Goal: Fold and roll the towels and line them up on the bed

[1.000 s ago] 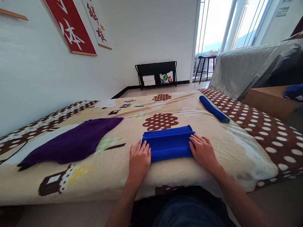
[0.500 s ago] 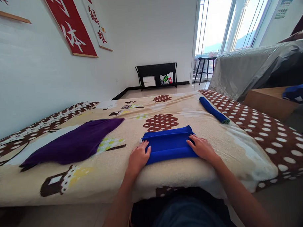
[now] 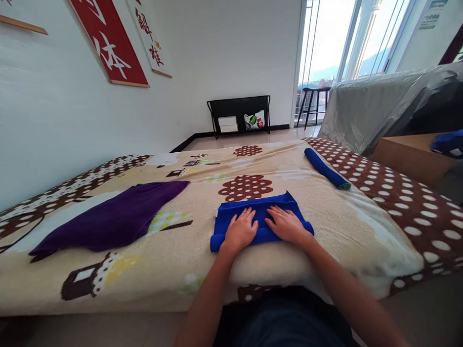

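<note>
A blue towel (image 3: 227, 214) lies at the near edge of the bed, its near side rolled into a thick fold and its far part flat. On its left middle, my left hand (image 3: 241, 228) rests palm down with fingers stretched forward. Close beside it, my right hand (image 3: 286, 223) lies flat on the towel, fingers likewise extended. Neither hand grips the cloth. A small white tag (image 3: 216, 213) shows at the towel's left edge. Farther right lies a rolled blue towel (image 3: 326, 169), its end showing green. To the left a purple towel (image 3: 115, 218) is spread out.
A cream patterned blanket (image 3: 204, 275) with brown polka-dot borders covers the bed. Beyond it stand a black rack (image 3: 239, 106) and a dark stool (image 3: 310, 102). At right are a cardboard box (image 3: 409, 154) and a plastic-covered piece of furniture (image 3: 381, 97).
Both hands have moved inward from the blue towel's side edges to its middle and now lie flat there. The near side of the towel looks more rounded. The other towels have stayed put.
</note>
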### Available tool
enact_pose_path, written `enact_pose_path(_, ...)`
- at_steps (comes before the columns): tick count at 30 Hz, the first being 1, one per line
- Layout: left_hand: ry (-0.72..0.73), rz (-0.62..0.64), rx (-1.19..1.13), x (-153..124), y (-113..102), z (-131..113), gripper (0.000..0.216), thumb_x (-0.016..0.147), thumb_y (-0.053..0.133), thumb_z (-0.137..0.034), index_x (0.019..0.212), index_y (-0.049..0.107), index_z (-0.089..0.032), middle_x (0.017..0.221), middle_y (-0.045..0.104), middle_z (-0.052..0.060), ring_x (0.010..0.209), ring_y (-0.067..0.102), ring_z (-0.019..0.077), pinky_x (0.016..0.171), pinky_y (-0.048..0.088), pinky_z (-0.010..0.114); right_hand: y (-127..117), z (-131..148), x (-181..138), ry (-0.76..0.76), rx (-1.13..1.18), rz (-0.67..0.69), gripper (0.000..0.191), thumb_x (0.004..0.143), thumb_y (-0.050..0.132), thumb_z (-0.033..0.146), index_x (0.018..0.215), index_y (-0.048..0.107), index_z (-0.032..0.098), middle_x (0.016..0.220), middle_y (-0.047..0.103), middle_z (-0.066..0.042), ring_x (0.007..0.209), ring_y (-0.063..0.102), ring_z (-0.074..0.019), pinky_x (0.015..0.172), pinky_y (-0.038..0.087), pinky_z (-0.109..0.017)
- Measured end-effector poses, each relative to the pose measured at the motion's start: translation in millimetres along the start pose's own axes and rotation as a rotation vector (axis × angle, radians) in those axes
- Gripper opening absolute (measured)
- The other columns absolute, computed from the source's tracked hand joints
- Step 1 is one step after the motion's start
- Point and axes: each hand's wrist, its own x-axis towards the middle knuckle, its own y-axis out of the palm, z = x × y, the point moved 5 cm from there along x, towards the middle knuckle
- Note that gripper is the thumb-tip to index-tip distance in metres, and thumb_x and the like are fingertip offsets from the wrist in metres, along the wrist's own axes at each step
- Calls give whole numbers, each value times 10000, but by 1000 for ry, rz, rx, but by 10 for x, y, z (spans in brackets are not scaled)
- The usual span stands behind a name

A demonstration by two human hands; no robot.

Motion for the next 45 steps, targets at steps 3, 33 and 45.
enact_pose_path(3, -122, -49, 27, -93, -82, 332, 540, 997, 361, -355, 1493, 456, -163, 1586, 388, 84, 1492, 330, 242, 1218, 273, 491, -68, -401, -21, 120, -16, -25, 554, 1024, 354, 432, 1475, 483, 137, 1554, 418, -127, 1475, 351, -248, 1191, 288, -443)
enact_pose_path(33, -185, -88, 149, 178, -29, 528, 632, 1009, 285, -416, 1530, 361, -66, 1622, 272, 199, 1526, 229, 304, 1231, 126, 561, -84, -724, 259, 248, -137, -16, 706, 1016, 378, 460, 1555, 297, 10, 1624, 202, -240, 1532, 152, -349, 1218, 91, -572)
enact_pose_path(45, 48, 70, 82, 574, 53, 329, 593, 1016, 285, -459, 1564, 319, -235, 1653, 236, 67, 1539, 199, 217, 1234, 171, 503, 122, -233, 657, -123, 0, 163, 699, 997, 316, 588, 1594, 281, 225, 1653, 211, -63, 1544, 161, -222, 1243, 147, -482)
